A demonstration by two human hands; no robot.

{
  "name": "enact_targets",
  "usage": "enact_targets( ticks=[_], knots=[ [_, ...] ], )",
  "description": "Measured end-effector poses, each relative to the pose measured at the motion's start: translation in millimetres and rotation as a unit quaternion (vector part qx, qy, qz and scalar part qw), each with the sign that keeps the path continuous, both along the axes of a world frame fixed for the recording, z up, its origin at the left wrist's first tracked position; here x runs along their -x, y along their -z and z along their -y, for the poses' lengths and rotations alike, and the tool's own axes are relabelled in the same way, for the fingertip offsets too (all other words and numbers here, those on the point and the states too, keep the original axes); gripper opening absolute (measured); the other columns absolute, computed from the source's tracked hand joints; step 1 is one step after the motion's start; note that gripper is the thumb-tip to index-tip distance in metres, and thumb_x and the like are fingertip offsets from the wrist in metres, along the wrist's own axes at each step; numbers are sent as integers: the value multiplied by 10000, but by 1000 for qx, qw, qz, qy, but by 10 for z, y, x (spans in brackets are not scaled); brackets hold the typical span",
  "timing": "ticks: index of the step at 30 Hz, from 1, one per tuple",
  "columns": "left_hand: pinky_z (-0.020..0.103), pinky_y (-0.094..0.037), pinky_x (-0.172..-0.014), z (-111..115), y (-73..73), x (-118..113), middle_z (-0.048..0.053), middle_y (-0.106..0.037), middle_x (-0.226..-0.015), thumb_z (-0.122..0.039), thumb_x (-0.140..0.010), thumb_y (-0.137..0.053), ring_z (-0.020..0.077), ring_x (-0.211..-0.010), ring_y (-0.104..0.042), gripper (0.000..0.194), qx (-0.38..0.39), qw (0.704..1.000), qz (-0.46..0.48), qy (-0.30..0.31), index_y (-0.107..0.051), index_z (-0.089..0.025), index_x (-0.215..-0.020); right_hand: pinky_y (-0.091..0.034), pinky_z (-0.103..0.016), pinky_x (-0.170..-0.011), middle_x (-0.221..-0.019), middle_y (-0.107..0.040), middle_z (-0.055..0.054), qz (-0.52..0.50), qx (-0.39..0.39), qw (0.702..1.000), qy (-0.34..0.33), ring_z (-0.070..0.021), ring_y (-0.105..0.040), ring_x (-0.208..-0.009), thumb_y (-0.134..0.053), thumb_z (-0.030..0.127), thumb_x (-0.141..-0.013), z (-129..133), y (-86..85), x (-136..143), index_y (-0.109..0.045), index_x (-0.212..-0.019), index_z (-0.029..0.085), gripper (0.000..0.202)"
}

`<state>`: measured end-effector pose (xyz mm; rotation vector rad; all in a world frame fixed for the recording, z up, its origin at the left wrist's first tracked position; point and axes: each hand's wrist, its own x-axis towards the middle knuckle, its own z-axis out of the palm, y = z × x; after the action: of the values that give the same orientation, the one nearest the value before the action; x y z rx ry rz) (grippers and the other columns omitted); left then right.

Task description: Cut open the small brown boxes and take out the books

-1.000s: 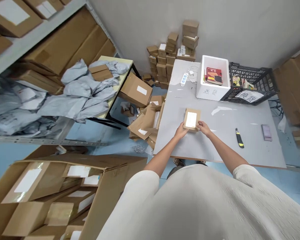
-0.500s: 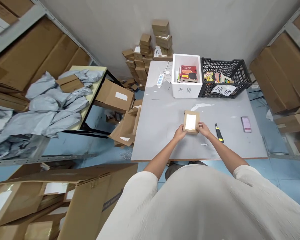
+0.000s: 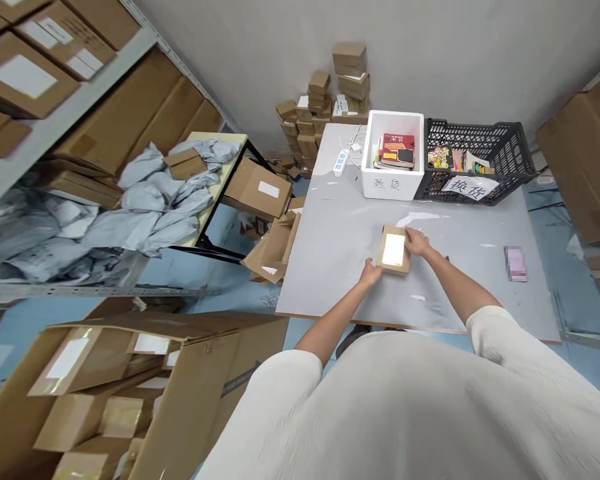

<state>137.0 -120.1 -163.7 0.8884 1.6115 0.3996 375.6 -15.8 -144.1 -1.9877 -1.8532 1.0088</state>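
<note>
A small brown cardboard box (image 3: 394,250) with a white label on top is at the middle of the grey table, between my hands. My left hand (image 3: 371,273) grips its lower left corner. At the box's upper right edge, my right hand (image 3: 417,242) has its fingers closed on the side. The undersides of the fingers are hidden. Behind the box stands a white foam bin (image 3: 392,185) with books in it, beside a black plastic crate (image 3: 505,160) that also holds books.
A phone (image 3: 516,263) lies on the table (image 3: 325,280) at the right. A power strip (image 3: 341,163) is at the back left. Left of the table are grey bags (image 3: 117,230) and a large open carton (image 3: 205,393) with several boxes.
The view has turned left, so the surroundings sit further right. My right hand has moved up along the box's side. My right forearm now covers most of the black and yellow cutter.
</note>
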Motion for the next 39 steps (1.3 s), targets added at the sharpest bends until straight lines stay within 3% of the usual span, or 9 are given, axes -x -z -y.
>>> enact_targets(
  ticks=[6, 12, 15, 18, 20, 24, 28, 33, 39],
  knots=[
    [404, -537, -1115, -177, 10, 166, 155, -725, -1437, -235, -845, -726, 284, -1278, -730, 960, -66, 997, -37, -13, -279, -196, -1694, -400, -590, -1224, -1450, -695, -230, 48, 57, 994, 74, -463, -601, -1400, -721, 315, -841, 172, -12, -83, -723, -1407, 157, 588],
    [412, -463, -1230, -427, 45, 331, 172, -576, -1633, -184, -833, -679, 267, -1458, -619, 925, -112, 994, -18, 5, -325, -202, -1688, -590, -439, -966, -929, -842, -121, -78, 195, 973, 95, -338, -803, -946, -714, 301, -841, 627, 70, -131, -805, -1161, 189, 351],
    [428, -475, -1223, -523, 69, 350, 175, -585, -1617, -199, -842, -685, 279, -1438, -633, 900, -105, 994, -12, 18, -355, -213, -1680, -590, -448, -1017, -1188, -827, -167, -99, 164, 972, 137, -338, -792, -1069, -707, 281, -823, 741, 100, -115, -761, -1302, 167, 495],
    [446, -462, -1234, -627, 64, 347, 177, -540, -1660, -234, -847, -713, 296, -1489, -586, 892, -101, 994, -29, 13, -377, -238, -1673, -538, -463, -1141, -1569, -637, -199, -125, 100, 969, 188, -328, -694, -1329, -702, 286, -813, 737, 100, -81, -587, -1568, 165, 772],
    [434, -452, -1239, -690, 41, 339, 178, -523, -1677, -258, -856, -727, 296, -1514, -561, 898, -98, 995, -26, 4, -371, -237, -1680, -525, -468, -1170, -1646, -565, -186, -177, 97, 954, 219, -317, -635, -1417, -691, 327, -840, 710, 93, -44, -476, -1663, 191, 861],
    [390, -471, -1199, -751, -45, 320, 154, -633, -1575, -293, -888, -734, 271, -1404, -654, 927, -71, 997, 39, -4, -317, -236, -1713, -516, -485, -1192, -1564, -645, -152, -263, 124, 923, 253, -317, -639, -1399, -712, 424, -872, 681, 73, 35, -371, -1728, 230, 942],
    [349, -495, -1142, -778, -157, 312, 138, -652, -1543, -301, -895, -755, 260, -1350, -675, 862, -102, 992, 67, -43, -398, -244, -1677, -475, -498, -1231, -1580, -625, -118, -276, 79, 920, 267, -311, -610, -1425, -720, 527, -872, 653, 55, 41, -371, -1723, 281, 952],
    [336, -539, -1052, -805, -235, 302, 107, -706, -1399, -285, -918, -727, 249, -1247, -696, 700, -147, 986, 42, -67, -515, -249, -1584, -523, -484, -1169, -1505, -662, -98, -278, -1, 923, 267, -300, -621, -1386, -665, 634, -892, 601, 83, -46, -491, -1635, 316, 827],
    [319, -550, -1011, -673, -142, 319, 133, -645, -1462, -246, -881, -742, 230, -1191, -704, 665, -139, 989, 9, -55, -555, -216, -1519, -591, -455, -1026, -1248, -754, -104, -239, 25, 934, 265, -284, -703, -1158, -656, 609, -872, 728, 242, -118, -668, -1430, 231, 674]
  ],
)
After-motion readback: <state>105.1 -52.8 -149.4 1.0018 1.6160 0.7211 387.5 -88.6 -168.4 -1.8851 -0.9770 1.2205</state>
